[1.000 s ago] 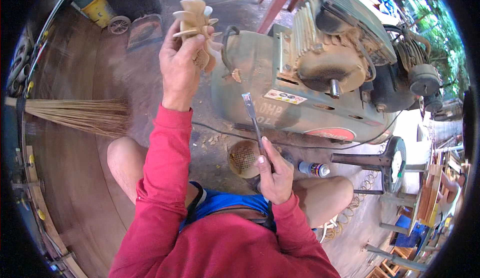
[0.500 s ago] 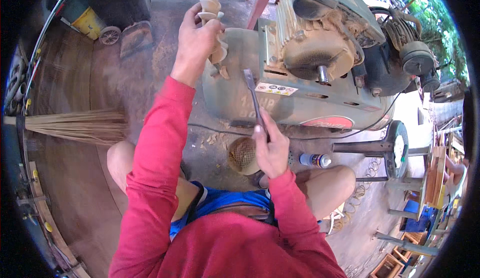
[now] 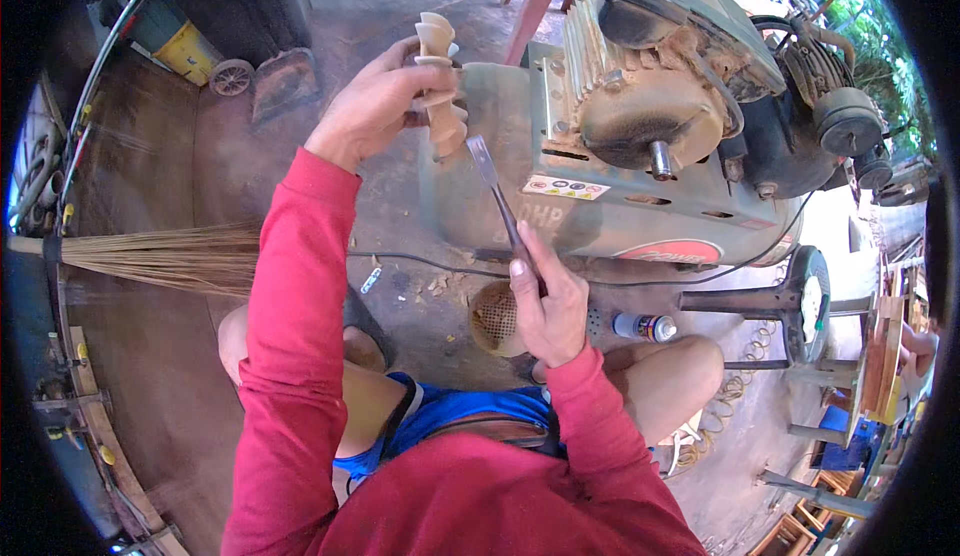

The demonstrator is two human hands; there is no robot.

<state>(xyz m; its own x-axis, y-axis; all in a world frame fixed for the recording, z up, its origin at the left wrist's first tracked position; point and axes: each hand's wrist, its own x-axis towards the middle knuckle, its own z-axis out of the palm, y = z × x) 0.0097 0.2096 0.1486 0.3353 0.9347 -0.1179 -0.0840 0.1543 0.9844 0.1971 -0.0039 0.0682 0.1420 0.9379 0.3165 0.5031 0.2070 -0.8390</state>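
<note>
My left hand [image 3: 372, 104] grips a pale carved wooden piece [image 3: 447, 128] with a twisted, flared outline. Its thumb lies across the middle and its other fingers are partly hidden behind. The piece stands roughly upright in front of the compressor tank's left end. In my right hand [image 3: 553, 308] is a slim dark chisel [image 3: 497, 188], held with the thumb along its shaft. The flat shiny tip points up and left, close beside the lower end of the wood; whether they touch, I cannot tell.
A dusty air compressor tank [image 3: 475, 191] with a motor [image 3: 655, 121] stands ahead. Between my knees sits a round woven basket [image 3: 490, 326], with a spray can [image 3: 643, 327] to its right. A black cable [image 3: 430, 259] crosses the floor. A straw broom [image 3: 160, 259] lies left.
My left hand has turned and its grip has shifted, with the thumb now across the wood. The chisel tip has come closer to the piece's lower end. The whole view has shifted slightly.
</note>
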